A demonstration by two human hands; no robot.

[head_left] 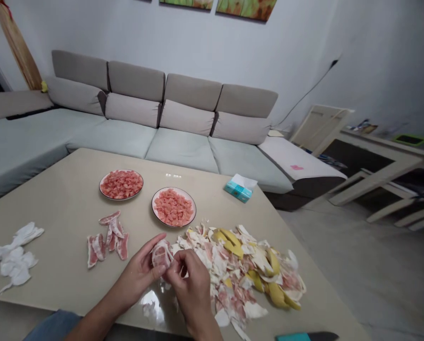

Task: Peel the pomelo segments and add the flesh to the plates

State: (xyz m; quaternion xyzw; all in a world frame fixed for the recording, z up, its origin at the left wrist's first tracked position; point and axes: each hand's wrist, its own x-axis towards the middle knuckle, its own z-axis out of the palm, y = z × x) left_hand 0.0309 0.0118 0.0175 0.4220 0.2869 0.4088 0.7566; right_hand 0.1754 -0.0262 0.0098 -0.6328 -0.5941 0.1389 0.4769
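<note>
Over the near part of the table, my left hand (136, 274) is closed round a chunk of pink pomelo (162, 254) with white pith on it. At its right side, my right hand (194, 289) pinches at the pomelo's edge; the fingertips are curled and any bit of pith between them is too small to make out. Several unpeeled pomelo segments (122, 246) lie to the left. Behind my hands stand two plates of pink pomelo pulp, a nearer plate (193, 219) and a farther plate (101, 190). A heap of pith and yellow rind (233, 270) spreads on the right.
Crumpled white tissues (16, 258) lie at the table's left. A blue tissue pack (238, 189) sits near the far right edge. A teal-handled knife (297, 336) is at the bottom right edge. Beyond the table (59, 203) runs a grey sofa (180, 147).
</note>
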